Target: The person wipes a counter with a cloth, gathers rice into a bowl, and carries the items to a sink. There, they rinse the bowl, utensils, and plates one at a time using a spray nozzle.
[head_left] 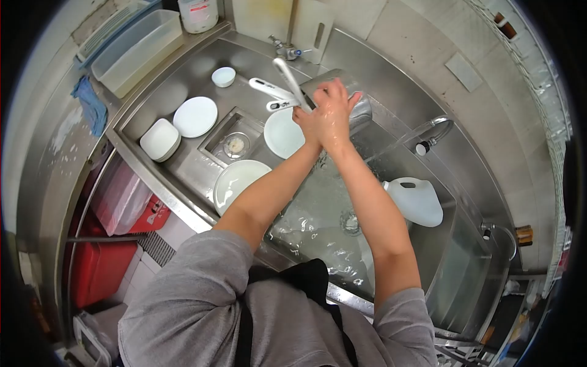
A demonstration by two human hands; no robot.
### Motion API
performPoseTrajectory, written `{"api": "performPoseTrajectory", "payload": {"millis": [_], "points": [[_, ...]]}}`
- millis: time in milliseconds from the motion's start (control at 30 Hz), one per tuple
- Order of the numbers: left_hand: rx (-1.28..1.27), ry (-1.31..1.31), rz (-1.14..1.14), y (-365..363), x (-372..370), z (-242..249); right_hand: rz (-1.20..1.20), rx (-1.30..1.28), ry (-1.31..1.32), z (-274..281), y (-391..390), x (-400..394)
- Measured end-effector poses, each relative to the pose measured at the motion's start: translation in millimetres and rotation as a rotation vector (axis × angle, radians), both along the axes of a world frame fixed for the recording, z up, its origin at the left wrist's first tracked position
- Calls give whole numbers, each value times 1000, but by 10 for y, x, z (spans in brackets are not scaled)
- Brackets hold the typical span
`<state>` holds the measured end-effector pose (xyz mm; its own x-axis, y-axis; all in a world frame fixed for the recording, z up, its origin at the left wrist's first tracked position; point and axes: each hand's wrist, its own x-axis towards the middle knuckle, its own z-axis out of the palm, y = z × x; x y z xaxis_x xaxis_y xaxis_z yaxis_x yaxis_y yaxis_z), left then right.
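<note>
Several white-handled utensils [273, 88] fan out from my left hand [307, 122], which is closed around their lower parts and partly covered by the other hand. My right hand [333, 116] is wet and overlaps the left one, its fingers raised and apart. Just beyond and right of the hands lies a shiny metal container [362, 113], partly hidden by them. A pale round bowl [282, 136] sits left of my wrists. Water runs from a curved faucet [441, 125] into the water-filled basin [324, 208].
On the left drainboard are a white plate [195, 117], a square dish [160, 139], a small bowl [224, 76] and a large round dish [235, 180]. A translucent jug [416, 202] lies at right. A blue cloth [92, 107] hangs at far left.
</note>
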<state>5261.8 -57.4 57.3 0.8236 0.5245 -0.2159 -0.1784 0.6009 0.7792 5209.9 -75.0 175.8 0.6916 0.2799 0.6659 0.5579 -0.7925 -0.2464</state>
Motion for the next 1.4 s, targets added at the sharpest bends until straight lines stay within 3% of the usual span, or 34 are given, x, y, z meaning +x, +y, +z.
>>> {"api": "performPoseTrajectory", "payload": {"millis": [100,267,633,833,933,1000,1033,1067,1100,1167,1267,1300,1367,1400], "points": [[-207,-58,40,234,-115,-169,93,-2,-27,-163,234,-111],[-302,-81,74,635,-430,-358,237,27,-55,-388,524,-340],[-256,-83,113,941,-857,-441,394,-49,-162,-440,737,-692],[-79,-89,157,904,-877,-354,325,28,-110,-437,755,-776],[167,-72,168,983,-920,-314,230,204,-52,-473,783,-758],[507,4,159,1084,-980,-309,98,320,65,-548,746,-696],[720,85,151,1140,-1034,-305,98,329,61,-615,726,-669],[1024,351,73,1167,-1114,-216,67,448,123,-649,722,-652],[1032,347,81,1195,-1164,-198,39,567,185,-682,727,-636],[1281,435,14,1289,-1239,-135,-1,710,267,-760,729,-624],[1385,495,-302,1491,-1396,291,-39,993,333,-1042,635,-488],[1384,467,-432,1598,-1486,457,-67,1271,618,-1041,574,-480],[1213,105,-324,1963,-1487,356,25,1612,968,-985,345,-563],[1091,203,-422,2170,-1497,345,14,1588,972,-1030,238,-594]]}}
